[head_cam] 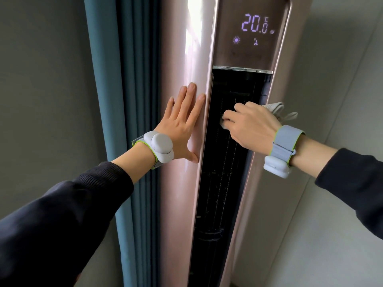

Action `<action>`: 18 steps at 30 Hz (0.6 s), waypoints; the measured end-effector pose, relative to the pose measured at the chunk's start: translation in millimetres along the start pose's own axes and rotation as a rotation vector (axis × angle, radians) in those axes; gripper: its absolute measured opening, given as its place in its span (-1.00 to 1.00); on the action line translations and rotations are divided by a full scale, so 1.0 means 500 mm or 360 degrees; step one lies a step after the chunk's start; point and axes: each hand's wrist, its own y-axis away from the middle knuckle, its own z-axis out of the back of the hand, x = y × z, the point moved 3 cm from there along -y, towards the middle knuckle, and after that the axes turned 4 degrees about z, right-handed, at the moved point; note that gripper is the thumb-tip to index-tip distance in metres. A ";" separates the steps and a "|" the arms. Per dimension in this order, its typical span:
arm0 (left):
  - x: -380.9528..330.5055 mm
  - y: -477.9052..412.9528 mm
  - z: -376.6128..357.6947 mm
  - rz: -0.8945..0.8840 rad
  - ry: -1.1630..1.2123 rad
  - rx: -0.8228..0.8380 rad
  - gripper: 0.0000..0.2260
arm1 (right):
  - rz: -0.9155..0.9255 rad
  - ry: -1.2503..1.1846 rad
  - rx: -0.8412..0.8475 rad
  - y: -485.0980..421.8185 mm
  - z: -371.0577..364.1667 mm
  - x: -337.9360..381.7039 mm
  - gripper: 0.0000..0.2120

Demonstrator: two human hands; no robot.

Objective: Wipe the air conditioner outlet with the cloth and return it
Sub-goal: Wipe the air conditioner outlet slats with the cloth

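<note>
Left hand (pixel 182 121) flat, fingers straight on air conditioner (pixel 186 65) casing, right hand (pixel 251 124) clutching cloth (pixel 275 109) inside dark outlet (pixel 223 172)

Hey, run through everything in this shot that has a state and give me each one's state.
air conditioner: switched on.
display: lit, reading 20.0.
outlet: open, dark vanes exposed.
right hand: curled round the cloth.
cloth: bunched, pressed into the outlet.
left hand: flat, fingers straight, on the casing beside the outlet.
curtain: gathered in folds.
</note>
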 end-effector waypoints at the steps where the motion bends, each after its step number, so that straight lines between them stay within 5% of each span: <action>1: 0.000 0.000 0.000 -0.0001 0.0002 -0.0002 0.43 | 0.0007 -0.0003 -0.0003 0.004 -0.003 0.001 -0.92; 18: -0.003 0.000 0.000 -0.0004 0.0007 0.0004 0.43 | 0.0040 -0.0129 0.0086 0.009 -0.014 0.056 -0.83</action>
